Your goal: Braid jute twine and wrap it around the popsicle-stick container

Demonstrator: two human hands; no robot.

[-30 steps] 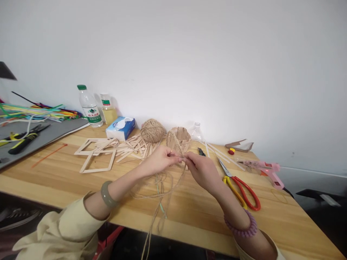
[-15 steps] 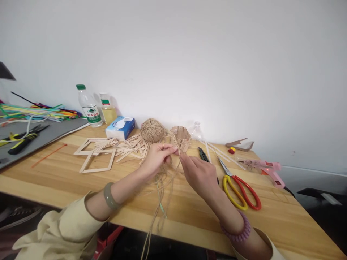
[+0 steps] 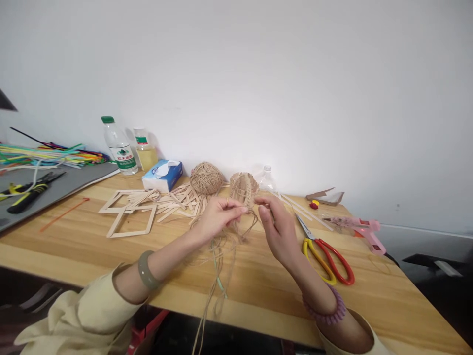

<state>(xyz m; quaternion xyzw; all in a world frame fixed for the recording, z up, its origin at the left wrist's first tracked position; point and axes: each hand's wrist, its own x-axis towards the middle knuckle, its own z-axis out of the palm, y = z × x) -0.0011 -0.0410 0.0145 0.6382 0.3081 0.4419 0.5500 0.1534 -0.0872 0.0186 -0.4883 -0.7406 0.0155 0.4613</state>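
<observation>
My left hand [image 3: 216, 217] pinches a braid of jute twine [image 3: 249, 193] between thumb and forefinger, near the braid's lower end. Just to its right, my right hand [image 3: 279, 227] has its fingers curled but apart, and no strand can be seen in them. A loop of loose twine [image 3: 252, 227] hangs between the two hands. More long strands [image 3: 218, 271] trail over the table's front edge. Behind the braid stands a small tan cup-shaped container [image 3: 236, 181] with a jagged rim, partly hidden. A ball of twine [image 3: 206, 178] sits to its left.
Scissors [image 3: 327, 256] and a pink glue gun [image 3: 360, 227] lie at the right. Craft sticks [image 3: 181, 202], stick frames [image 3: 131, 231], a tissue pack [image 3: 162, 175] and two bottles [image 3: 123, 155] are at the left. Pliers [image 3: 31, 195] rest on a grey mat [image 3: 74, 185].
My right hand has let go of the twine and moved slightly right, its fingers parting. My left hand keeps its pinch on the braid. The view has shifted slightly.
</observation>
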